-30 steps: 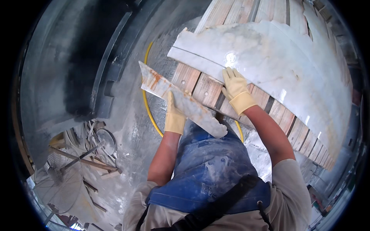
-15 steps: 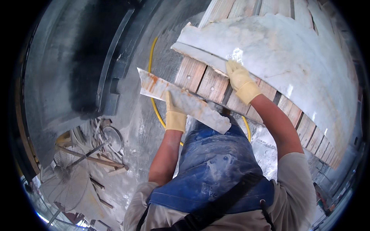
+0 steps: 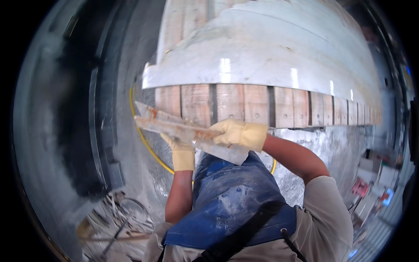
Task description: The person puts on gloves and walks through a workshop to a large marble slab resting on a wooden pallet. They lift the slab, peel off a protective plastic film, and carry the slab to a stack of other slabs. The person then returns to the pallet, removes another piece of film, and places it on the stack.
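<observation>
Both my hands wear pale yellow gloves. My left hand point(image 3: 182, 153) is wrapped under a white-grey stone strip point(image 3: 229, 153), which slants down to the right above my blue apron point(image 3: 235, 196); most of its fingers are behind the stone. My right hand point(image 3: 241, 133) grips a second, rust-stained stone strip point(image 3: 168, 128) laid against the first. The two pieces overlap and are blurred by motion. Just beyond them lies a large white stone slab point(image 3: 266, 52), its straight near edge facing me.
Wooden slats point(image 3: 229, 102) with dark gaps support the slab and jut out in front of it. A yellow hose point(image 3: 146, 144) curves over the dusty floor. A wire-guarded fan point(image 3: 131, 214) and scraps lie at lower left, and assorted boxes point(image 3: 371, 165) at far right.
My right hand has come away from the slab's edge with a strip and brought it to the one in my left hand. The view has turned, so the slab edge now runs nearly level.
</observation>
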Motion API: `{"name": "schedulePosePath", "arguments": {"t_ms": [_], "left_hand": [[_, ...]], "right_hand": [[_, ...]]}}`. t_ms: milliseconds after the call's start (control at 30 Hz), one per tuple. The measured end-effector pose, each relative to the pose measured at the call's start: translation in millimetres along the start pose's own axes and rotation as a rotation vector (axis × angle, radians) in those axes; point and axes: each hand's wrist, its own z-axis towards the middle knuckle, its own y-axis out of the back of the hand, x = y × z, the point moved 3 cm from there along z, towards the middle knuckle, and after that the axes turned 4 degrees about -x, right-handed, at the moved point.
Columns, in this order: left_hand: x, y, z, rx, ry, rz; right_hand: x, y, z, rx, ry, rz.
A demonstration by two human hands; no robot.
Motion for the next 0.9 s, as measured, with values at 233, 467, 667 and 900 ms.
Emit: {"name": "schedulePosePath", "arguments": {"t_ms": [233,467,667,900], "left_hand": [[30.3,-42.9,15.2,0.015,-0.077,0.206],[107.0,-131.2,-16.2,-0.094,-0.044,0.361],[212.1,-152.4,-41.2,-0.059,0.155,0.318],[407.8,-180.3,-92.8,0.032,0.429,0.46]], "right_hand": [[-79.8,21.0,-0.2,-0.108,0.107,0.138],[-1.8,43.8,-132.4,-0.37,0.109,-0.772],[-35.6,102.7,-257.9,-0.701,0.224,-0.905],[-155.4,195.4,-322.1,-0.326,0.332,-0.023]]}}
